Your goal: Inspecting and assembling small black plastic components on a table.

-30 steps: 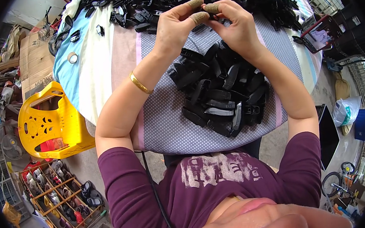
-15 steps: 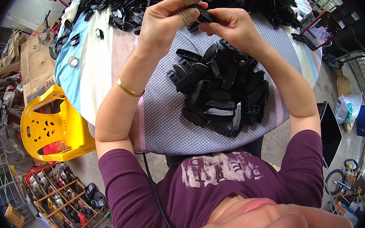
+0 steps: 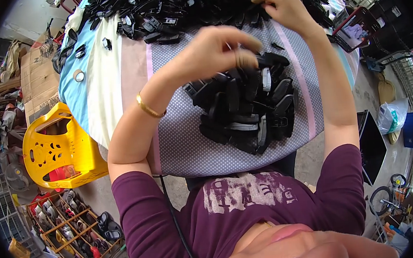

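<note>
A near pile of small black plastic parts [image 3: 244, 108], several with grey or silver faces, lies on the dotted tablecloth [image 3: 184, 153] in front of me. Above its far edge is my left hand [image 3: 219, 51], smeared by motion; its thumb and fingers are apart, and I see nothing between them. Tan wraps cover some of its fingertips. Farther off and to the right, my right hand [image 3: 287, 11] reaches the near edge of a big heap of similar black parts [image 3: 225, 2]. Its fingers are bent, with a gap to the thumb, and no part shows in them.
A roll of tape [image 3: 79, 76] lies on the table's left side. Left of the table stands a yellow plastic chair [image 3: 53, 147], with a wooden shoe rack [image 3: 73, 234] below it. A dark red crate [image 3: 355, 32] is at the far right. A black cable [image 3: 175, 220] runs down beside me.
Both hands held a black plastic part together; they have separated. My left hand came nearer, over the near pile, and my right hand moved away to the far heap.
</note>
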Action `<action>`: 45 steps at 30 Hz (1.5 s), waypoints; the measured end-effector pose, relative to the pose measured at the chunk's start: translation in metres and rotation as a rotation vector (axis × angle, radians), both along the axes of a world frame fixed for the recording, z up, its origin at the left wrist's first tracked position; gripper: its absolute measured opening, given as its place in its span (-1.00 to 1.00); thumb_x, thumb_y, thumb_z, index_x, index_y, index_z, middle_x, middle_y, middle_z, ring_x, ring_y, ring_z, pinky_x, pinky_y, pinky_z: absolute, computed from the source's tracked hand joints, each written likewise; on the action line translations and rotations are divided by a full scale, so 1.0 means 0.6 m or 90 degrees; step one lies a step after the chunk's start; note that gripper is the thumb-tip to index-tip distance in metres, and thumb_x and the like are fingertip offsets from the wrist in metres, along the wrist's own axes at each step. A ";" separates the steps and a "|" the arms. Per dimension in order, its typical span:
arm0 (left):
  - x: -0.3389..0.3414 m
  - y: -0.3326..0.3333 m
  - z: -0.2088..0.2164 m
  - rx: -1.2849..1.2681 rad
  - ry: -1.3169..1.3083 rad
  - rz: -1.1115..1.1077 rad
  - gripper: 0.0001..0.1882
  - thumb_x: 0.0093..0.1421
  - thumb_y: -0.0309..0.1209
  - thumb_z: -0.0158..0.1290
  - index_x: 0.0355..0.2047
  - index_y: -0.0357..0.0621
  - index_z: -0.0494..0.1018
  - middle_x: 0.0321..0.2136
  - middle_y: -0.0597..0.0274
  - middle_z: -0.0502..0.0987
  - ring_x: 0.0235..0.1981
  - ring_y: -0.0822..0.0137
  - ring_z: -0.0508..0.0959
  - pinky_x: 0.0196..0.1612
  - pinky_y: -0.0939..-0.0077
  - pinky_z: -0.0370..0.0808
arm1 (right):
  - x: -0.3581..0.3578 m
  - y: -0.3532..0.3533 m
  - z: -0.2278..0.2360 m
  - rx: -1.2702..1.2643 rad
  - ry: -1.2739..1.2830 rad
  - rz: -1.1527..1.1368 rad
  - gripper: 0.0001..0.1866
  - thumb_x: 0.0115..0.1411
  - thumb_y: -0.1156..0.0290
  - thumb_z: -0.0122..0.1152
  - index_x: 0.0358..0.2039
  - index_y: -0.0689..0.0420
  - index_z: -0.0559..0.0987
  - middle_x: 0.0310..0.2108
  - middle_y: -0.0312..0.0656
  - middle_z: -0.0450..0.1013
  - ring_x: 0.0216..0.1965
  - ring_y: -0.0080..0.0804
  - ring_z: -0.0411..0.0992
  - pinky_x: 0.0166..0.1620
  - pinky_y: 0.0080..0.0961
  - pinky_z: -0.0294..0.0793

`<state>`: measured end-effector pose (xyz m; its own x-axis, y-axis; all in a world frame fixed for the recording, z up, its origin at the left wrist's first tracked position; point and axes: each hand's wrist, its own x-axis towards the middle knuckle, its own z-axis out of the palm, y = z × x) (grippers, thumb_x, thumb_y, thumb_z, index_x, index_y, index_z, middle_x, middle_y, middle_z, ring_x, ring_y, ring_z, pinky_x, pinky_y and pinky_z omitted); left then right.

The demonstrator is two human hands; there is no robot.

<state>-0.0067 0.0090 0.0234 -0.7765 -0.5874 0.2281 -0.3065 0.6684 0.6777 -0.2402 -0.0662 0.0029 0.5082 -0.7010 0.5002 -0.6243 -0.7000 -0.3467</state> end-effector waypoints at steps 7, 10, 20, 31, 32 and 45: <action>0.013 -0.073 -0.097 -0.312 -0.073 0.274 -0.62 -0.11 -0.38 0.17 -0.23 -0.22 0.46 -0.42 0.09 0.48 -0.40 0.10 0.45 -0.20 0.34 0.40 | 0.033 0.006 -0.018 -0.203 0.304 -0.178 -0.78 -0.03 0.44 0.15 -0.30 0.04 0.50 -0.31 -0.38 0.37 -0.25 -0.44 0.37 -0.22 -0.53 0.43; 0.015 -0.067 -0.095 -0.225 -0.007 0.307 -0.64 -0.09 -0.43 0.15 -0.22 -0.20 0.45 -0.40 0.10 0.49 -0.39 0.19 0.49 -0.24 0.40 0.44 | 0.050 0.012 -0.023 -0.239 0.292 -0.153 -0.83 -0.03 0.43 0.15 -0.35 0.04 0.51 -0.36 -0.36 0.37 -0.29 -0.43 0.37 -0.26 -0.54 0.44; 0.024 -0.062 -0.077 0.466 0.428 0.259 -0.63 0.03 -0.52 0.09 -0.14 -0.35 0.32 -0.34 0.19 0.43 -0.33 0.40 0.48 -0.26 0.50 0.52 | 0.028 -0.007 -0.036 -0.257 0.162 -0.114 -0.86 -0.04 0.43 0.15 -0.40 0.09 0.51 -0.43 -0.31 0.39 -0.36 -0.40 0.41 -0.34 -0.54 0.44; 0.012 -0.056 -0.076 0.451 0.539 0.197 -0.66 0.04 -0.54 0.09 -0.14 -0.31 0.34 -0.28 0.19 0.44 -0.28 0.41 0.48 -0.17 0.54 0.49 | 0.109 0.049 -0.016 0.030 -0.252 -0.027 -0.82 0.06 0.44 0.16 -0.31 0.21 0.49 -0.46 -0.25 0.48 -0.43 -0.61 0.43 -0.32 -0.70 0.42; 0.013 -0.055 -0.075 0.439 0.557 0.209 -0.66 0.04 -0.54 0.08 -0.15 -0.32 0.34 -0.27 0.18 0.45 -0.27 0.40 0.49 -0.17 0.55 0.48 | 0.110 0.050 -0.019 0.054 -0.280 -0.001 -0.81 0.07 0.45 0.15 -0.28 0.22 0.49 -0.45 -0.26 0.48 -0.41 -0.59 0.43 -0.28 -0.70 0.42; 0.015 -0.051 -0.070 0.313 0.503 0.321 -0.70 0.06 -0.53 0.08 -0.15 -0.26 0.40 -0.30 0.24 0.47 -0.30 0.47 0.47 -0.18 0.59 0.45 | 0.124 0.090 0.031 -0.053 -0.236 -0.049 -0.74 0.02 0.51 0.05 -0.21 0.22 0.43 -0.39 -0.15 0.44 -0.36 -0.42 0.39 -0.29 -0.53 0.40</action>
